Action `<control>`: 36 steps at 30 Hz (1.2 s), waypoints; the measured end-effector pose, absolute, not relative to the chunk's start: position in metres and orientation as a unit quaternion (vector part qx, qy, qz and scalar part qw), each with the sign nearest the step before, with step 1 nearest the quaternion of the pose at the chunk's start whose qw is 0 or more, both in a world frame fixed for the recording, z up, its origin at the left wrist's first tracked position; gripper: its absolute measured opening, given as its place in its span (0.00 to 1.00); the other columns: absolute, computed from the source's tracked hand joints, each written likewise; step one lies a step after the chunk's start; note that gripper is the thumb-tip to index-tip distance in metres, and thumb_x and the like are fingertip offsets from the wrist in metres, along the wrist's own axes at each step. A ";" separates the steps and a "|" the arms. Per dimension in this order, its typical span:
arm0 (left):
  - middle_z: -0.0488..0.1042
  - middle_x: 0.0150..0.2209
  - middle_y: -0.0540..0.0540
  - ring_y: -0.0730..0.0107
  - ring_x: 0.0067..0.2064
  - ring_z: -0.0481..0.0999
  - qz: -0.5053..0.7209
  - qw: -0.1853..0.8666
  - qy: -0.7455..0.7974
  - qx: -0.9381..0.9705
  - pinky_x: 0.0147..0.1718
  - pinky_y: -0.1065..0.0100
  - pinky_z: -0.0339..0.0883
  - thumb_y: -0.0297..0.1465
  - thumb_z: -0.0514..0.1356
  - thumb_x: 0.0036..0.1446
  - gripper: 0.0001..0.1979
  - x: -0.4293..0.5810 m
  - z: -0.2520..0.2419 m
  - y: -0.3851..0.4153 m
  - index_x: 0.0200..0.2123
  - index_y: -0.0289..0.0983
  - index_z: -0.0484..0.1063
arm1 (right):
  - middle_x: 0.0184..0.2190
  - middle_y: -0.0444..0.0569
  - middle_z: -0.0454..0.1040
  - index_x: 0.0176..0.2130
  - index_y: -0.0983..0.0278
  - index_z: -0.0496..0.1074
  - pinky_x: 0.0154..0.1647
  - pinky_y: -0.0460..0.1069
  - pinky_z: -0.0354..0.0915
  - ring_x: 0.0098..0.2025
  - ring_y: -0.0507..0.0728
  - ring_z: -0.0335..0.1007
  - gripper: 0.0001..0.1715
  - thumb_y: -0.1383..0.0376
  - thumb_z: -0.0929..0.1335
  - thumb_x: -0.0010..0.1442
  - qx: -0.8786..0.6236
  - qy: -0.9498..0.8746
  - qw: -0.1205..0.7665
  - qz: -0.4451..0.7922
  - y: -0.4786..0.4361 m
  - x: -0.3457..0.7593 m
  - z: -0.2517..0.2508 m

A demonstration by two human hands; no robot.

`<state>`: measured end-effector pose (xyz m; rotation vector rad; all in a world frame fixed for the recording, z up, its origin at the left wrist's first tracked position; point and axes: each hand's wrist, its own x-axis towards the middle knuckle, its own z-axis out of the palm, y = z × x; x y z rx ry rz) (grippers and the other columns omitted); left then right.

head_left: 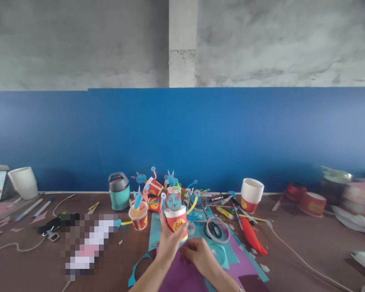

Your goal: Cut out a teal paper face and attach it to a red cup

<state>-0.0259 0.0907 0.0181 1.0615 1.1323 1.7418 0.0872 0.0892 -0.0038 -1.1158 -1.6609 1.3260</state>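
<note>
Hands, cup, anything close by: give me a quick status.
Left hand gripping cup, blue face at its rim. Right hand just below, fingers curled. Scissors and clear ring nearby, to the right.

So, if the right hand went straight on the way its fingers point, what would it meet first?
Probably the left hand, near its wrist, just below the paper cup it holds. Depth is unclear, so the right hand might pass underneath.

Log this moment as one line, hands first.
Left hand: holding red-and-white paper cup with blue face cutout | right hand: curled, contents unclear | nearby: black-handled scissors, purple sheet, teal flask
</note>
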 end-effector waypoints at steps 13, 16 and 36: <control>0.71 0.46 0.37 0.57 0.43 0.75 0.672 0.391 0.459 0.429 0.39 0.63 0.70 0.35 0.66 0.43 0.36 -0.020 0.028 0.082 0.53 0.37 0.53 | 0.14 0.43 0.68 0.18 0.67 0.70 0.20 0.45 0.54 0.16 0.48 0.58 0.18 0.55 0.69 0.48 -0.412 -0.637 0.371 0.536 0.092 0.088 0.001; 0.72 0.46 0.39 0.58 0.42 0.75 0.686 0.397 0.443 0.419 0.38 0.64 0.70 0.35 0.67 0.42 0.36 -0.020 0.028 0.084 0.52 0.39 0.53 | 0.15 0.42 0.65 0.18 0.65 0.68 0.20 0.45 0.54 0.18 0.50 0.58 0.16 0.60 0.66 0.52 -0.452 -0.683 0.396 0.416 0.087 0.097 0.014; 0.69 0.52 0.37 0.47 0.55 0.67 0.672 0.348 0.413 0.507 0.53 0.53 0.62 0.29 0.69 0.37 0.44 -0.018 0.017 0.080 0.58 0.41 0.55 | 0.35 0.47 0.75 0.48 0.60 0.63 0.39 0.52 0.66 0.36 0.59 0.73 0.26 0.67 0.66 0.47 -0.514 -0.688 0.458 0.228 0.094 0.092 0.110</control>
